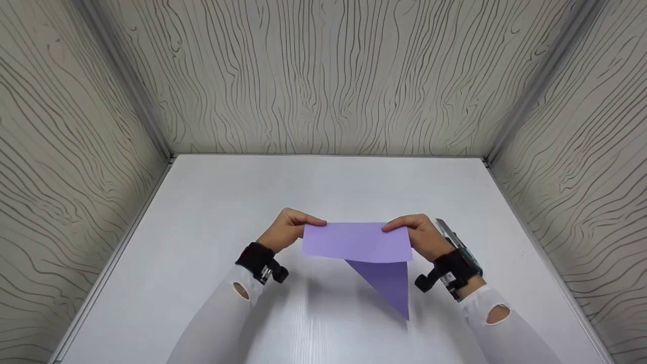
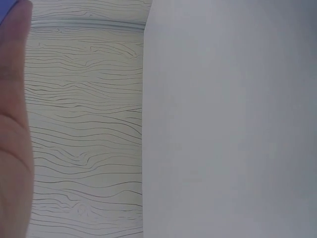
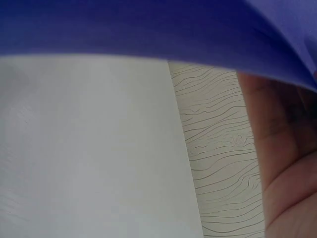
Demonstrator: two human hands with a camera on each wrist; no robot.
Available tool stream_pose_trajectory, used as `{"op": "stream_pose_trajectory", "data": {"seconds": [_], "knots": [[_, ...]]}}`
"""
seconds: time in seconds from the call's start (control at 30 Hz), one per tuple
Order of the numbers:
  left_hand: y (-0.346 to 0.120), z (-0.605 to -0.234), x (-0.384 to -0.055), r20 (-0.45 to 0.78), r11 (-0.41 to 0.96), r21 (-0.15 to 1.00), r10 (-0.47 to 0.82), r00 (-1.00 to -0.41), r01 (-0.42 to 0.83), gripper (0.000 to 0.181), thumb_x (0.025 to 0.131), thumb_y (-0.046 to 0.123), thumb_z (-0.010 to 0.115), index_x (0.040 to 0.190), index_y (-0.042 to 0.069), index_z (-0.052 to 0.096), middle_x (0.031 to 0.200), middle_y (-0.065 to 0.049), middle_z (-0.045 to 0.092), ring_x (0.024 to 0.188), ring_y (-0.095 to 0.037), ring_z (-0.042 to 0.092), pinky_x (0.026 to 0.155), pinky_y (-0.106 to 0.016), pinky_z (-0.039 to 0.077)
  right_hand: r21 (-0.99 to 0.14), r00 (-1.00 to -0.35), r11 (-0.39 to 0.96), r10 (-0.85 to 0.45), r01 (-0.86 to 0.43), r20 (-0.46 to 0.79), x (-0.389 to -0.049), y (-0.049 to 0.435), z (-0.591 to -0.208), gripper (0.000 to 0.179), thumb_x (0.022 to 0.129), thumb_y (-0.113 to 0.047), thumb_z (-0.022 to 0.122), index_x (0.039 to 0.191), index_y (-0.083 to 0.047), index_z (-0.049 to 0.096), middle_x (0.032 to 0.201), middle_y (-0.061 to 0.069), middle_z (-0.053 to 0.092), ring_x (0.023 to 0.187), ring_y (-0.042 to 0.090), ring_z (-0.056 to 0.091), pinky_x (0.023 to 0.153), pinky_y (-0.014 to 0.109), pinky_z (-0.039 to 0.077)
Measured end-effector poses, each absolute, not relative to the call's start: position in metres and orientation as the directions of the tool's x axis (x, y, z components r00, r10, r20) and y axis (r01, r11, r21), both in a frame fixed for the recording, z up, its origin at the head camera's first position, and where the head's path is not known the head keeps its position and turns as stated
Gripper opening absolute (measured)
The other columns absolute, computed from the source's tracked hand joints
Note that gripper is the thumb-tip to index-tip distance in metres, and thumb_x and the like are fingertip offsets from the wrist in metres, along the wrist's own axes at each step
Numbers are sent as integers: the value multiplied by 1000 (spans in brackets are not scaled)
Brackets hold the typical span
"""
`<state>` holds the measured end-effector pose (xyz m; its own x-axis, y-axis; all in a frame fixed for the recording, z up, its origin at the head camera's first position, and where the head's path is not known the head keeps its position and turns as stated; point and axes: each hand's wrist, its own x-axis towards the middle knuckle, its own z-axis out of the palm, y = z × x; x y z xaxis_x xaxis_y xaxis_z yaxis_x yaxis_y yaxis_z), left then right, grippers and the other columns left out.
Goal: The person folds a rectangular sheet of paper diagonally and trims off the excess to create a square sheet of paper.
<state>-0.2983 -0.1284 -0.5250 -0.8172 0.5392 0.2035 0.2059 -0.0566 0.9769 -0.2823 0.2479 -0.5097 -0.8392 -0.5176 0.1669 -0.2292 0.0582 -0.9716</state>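
Note:
A folded sheet of purple paper (image 1: 356,241) hangs above the white table, held along its upper edge by both hands. My left hand (image 1: 288,230) pinches the upper left corner, thumb on the front. At the upper right, my right hand (image 1: 424,236) pinches the sheet the same way. Below the front layer, a darker triangular flap points down on the right. In the left wrist view, part of the left hand (image 2: 12,134) lines the left edge. The right wrist view has the paper (image 3: 124,29) across the top, partly covering the right hand (image 3: 287,163).
A long dark object with a metallic strip (image 1: 445,230) lies on the table (image 1: 227,187) beside the right wrist, which partly hides it; its kind cannot be told. Wood-patterned panels (image 1: 323,76) enclose the table at the back and both sides.

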Motion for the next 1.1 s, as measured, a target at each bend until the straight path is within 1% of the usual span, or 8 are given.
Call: {"op": "stream_pose_trajectory", "data": {"seconds": [0.37, 0.43, 0.5, 0.63, 0.77, 0.87, 0.97, 1.1], "knots": [[-134, -523, -297, 155, -104, 988, 570, -807, 117, 32, 92, -13, 55, 118, -15, 73, 110, -4, 84, 98, -15, 80, 83, -29, 65, -982, -781, -46, -599, -183, 173, -282, 247, -510, 49, 101, 12, 51, 107, -20, 86, 114, -5, 81, 101, 13, 73, 81, 27, 62], [-134, -523, -296, 157, -129, 986, 576, -802, 101, 33, 91, -12, 55, 115, -10, 78, 108, -3, 84, 98, -16, 80, 83, -29, 65, -985, -770, -60, -616, -162, 164, -283, 247, -510, 50, 101, 12, 49, 109, -21, 86, 115, -5, 81, 101, 13, 73, 81, 27, 62], [-134, -523, -296, 165, -163, 983, 582, -796, 84, 39, 91, -11, 54, 110, 2, 85, 106, -1, 84, 98, -16, 80, 83, -29, 65, -987, -756, -78, -635, -140, 158, -283, 247, -510, 52, 102, 12, 47, 110, -22, 86, 115, -5, 80, 103, 13, 72, 82, 27, 61], [-134, -525, -298, 178, -228, 972, 592, -786, 49, 54, 91, -7, 44, 98, 21, 89, 103, 1, 85, 95, -14, 80, 80, -27, 65, -989, -731, -118, -667, -88, 145, -283, 247, -510, 54, 103, 9, 43, 112, -23, 85, 117, -5, 80, 106, 13, 72, 85, 28, 61], [-133, -527, -298, 156, -194, 980, 574, -804, 51, 45, 98, 6, 43, 96, 10, 89, 101, 0, 85, 92, -12, 78, 77, -25, 63, -988, -717, -141, -683, -57, 139, -283, 247, -511, 52, 105, 6, 41, 114, -22, 85, 121, -6, 79, 112, 14, 72, 89, 29, 62], [-132, -526, -297, 123, -87, 992, 529, -840, 90, 32, 105, 13, 57, 99, 4, 87, 101, 0, 85, 90, -10, 76, 75, -23, 61, -988, -719, -143, -681, -55, 139, -283, 247, -511, 51, 107, 5, 42, 116, -21, 85, 123, -6, 79, 115, 14, 73, 91, 30, 62], [-131, -525, -296, 97, -2, 994, 483, -870, 110, 15, 99, 9, 74, 104, -1, 85, 100, 2, 84, 89, -8, 73, 75, -21, 59, -988, -725, -139, -674, -63, 141, -283, 247, -511, 51, 107, 7, 43, 118, -20, 84, 124, -6, 79, 116, 14, 73, 92, 29, 62], [-129, -524, -296, 72, 12, 996, 458, -886, 87, 29, 96, 4, 78, 123, -6, 78, 98, 4, 83, 84, -6, 74, 74, -20, 60, -987, -722, -150, -677, -59, 146, -284, 247, -511, 53, 107, 7, 40, 122, -19, 84, 127, -5, 78, 117, 14, 73, 95, 30, 62]]}}
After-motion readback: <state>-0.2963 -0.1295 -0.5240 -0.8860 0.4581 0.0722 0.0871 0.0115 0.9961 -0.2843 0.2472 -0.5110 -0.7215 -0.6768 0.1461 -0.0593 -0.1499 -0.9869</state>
